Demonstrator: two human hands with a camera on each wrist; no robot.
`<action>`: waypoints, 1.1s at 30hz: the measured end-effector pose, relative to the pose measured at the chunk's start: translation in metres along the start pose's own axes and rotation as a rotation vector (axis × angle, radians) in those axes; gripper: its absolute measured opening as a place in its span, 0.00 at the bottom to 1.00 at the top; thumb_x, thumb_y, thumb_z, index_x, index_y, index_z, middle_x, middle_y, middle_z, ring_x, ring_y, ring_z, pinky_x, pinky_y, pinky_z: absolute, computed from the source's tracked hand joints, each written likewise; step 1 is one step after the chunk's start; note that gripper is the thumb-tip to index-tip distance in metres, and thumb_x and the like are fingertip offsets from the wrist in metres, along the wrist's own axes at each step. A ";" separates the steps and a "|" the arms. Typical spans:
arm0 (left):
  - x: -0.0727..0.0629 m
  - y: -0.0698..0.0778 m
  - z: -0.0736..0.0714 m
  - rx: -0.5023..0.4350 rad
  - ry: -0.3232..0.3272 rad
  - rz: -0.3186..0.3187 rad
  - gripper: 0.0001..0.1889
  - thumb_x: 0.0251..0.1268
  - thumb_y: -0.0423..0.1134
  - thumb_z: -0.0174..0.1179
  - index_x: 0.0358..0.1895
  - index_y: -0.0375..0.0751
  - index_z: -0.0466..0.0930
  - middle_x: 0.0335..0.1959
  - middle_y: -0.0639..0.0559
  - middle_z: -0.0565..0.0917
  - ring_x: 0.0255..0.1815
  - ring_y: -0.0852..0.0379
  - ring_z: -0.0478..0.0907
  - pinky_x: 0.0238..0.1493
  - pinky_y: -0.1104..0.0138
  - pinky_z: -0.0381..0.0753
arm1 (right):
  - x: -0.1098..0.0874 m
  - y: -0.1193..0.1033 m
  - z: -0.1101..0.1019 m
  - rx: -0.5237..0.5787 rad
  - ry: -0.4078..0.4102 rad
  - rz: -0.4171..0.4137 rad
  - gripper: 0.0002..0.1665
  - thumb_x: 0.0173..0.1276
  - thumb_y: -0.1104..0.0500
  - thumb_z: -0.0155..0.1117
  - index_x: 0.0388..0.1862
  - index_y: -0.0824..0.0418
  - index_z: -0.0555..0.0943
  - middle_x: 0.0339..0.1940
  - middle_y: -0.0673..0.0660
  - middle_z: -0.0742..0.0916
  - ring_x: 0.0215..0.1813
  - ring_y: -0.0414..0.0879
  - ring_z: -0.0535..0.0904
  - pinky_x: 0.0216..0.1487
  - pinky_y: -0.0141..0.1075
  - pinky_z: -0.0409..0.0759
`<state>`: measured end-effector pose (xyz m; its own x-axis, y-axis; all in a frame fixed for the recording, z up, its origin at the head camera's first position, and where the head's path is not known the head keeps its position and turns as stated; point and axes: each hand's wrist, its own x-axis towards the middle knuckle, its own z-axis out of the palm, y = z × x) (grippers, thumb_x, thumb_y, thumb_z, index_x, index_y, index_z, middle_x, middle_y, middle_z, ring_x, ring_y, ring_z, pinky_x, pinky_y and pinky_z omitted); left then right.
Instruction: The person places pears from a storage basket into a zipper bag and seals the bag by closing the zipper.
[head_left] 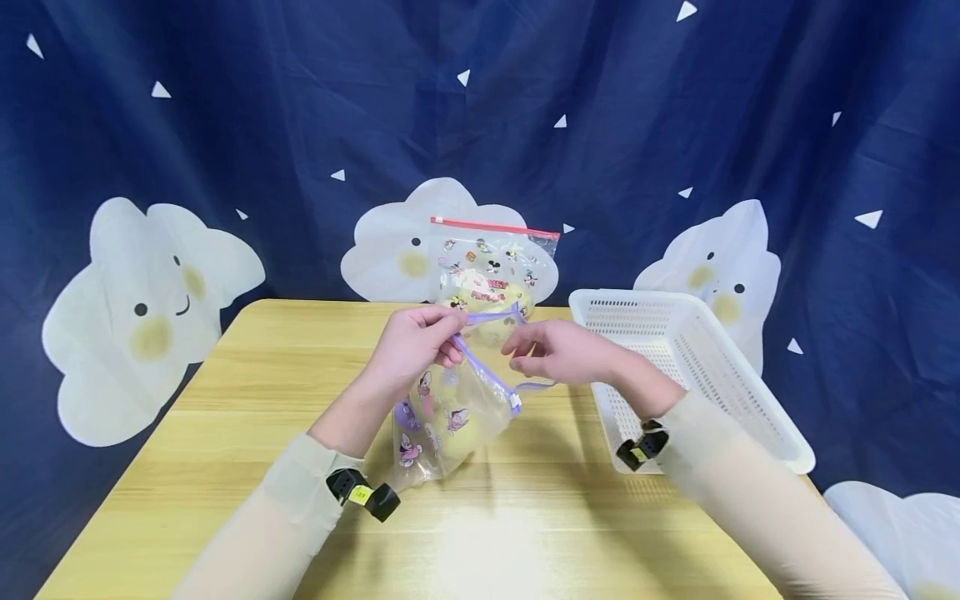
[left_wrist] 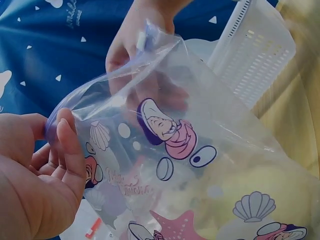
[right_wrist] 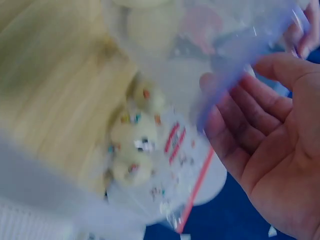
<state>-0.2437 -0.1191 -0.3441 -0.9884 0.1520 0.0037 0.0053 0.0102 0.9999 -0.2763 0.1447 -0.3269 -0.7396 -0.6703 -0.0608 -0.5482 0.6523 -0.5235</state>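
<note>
A clear zipper bag [head_left: 465, 425] with a purple top edge and pink and purple cartoon prints hangs tilted over the table. My left hand [head_left: 420, 337] pinches its purple edge between thumb and fingers. Pale yellow rounded contents [left_wrist: 270, 192] show through the film low in the bag. At the bag's mouth, my right hand [head_left: 558, 350] has its fingers loosely bent, holding nothing. Its fingertips overlap the purple edge in the right wrist view, and some show blurred through the plastic. The purple slider [head_left: 515, 402] sits at the near end of the edge.
Behind the hands stands another clear bag [head_left: 491, 258] with a red zipper, cartoon prints and pale yellow round things inside. A white perforated basket [head_left: 750, 375] is on the right of the wooden table [head_left: 300, 358]. A blue curtain [head_left: 300, 100] with clouds hangs behind.
</note>
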 end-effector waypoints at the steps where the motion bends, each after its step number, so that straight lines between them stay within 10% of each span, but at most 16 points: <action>1: 0.000 0.000 0.000 -0.005 -0.001 -0.004 0.14 0.83 0.38 0.63 0.58 0.30 0.88 0.26 0.53 0.85 0.23 0.64 0.84 0.30 0.75 0.88 | -0.005 0.003 -0.005 0.007 0.003 0.009 0.15 0.79 0.55 0.67 0.59 0.58 0.89 0.44 0.49 0.94 0.44 0.41 0.88 0.51 0.39 0.88; 12: -0.002 0.001 -0.002 -0.014 0.013 -0.010 0.16 0.83 0.39 0.63 0.59 0.29 0.88 0.25 0.54 0.85 0.23 0.65 0.84 0.29 0.75 0.87 | -0.052 0.053 -0.045 -0.101 0.029 0.140 0.15 0.78 0.54 0.72 0.56 0.61 0.89 0.42 0.51 0.94 0.43 0.42 0.89 0.50 0.41 0.88; 23: -0.002 -0.001 -0.001 -0.014 -0.001 -0.011 0.16 0.82 0.39 0.63 0.59 0.28 0.87 0.25 0.54 0.84 0.22 0.65 0.83 0.29 0.75 0.88 | -0.082 0.107 -0.055 -0.096 -0.235 0.418 0.32 0.73 0.47 0.76 0.64 0.68 0.82 0.43 0.55 0.92 0.38 0.46 0.85 0.37 0.40 0.86; 33: -0.002 -0.001 -0.004 -0.014 0.004 -0.013 0.15 0.82 0.39 0.63 0.58 0.29 0.88 0.24 0.55 0.84 0.22 0.64 0.83 0.29 0.75 0.87 | -0.096 0.133 -0.044 0.068 -0.444 0.703 0.41 0.70 0.44 0.79 0.75 0.61 0.77 0.70 0.71 0.81 0.61 0.66 0.86 0.48 0.57 0.93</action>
<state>-0.2419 -0.1236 -0.3451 -0.9890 0.1476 -0.0097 -0.0101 -0.0021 0.9999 -0.2957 0.3110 -0.3530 -0.6701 -0.2014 -0.7144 0.0194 0.9574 -0.2881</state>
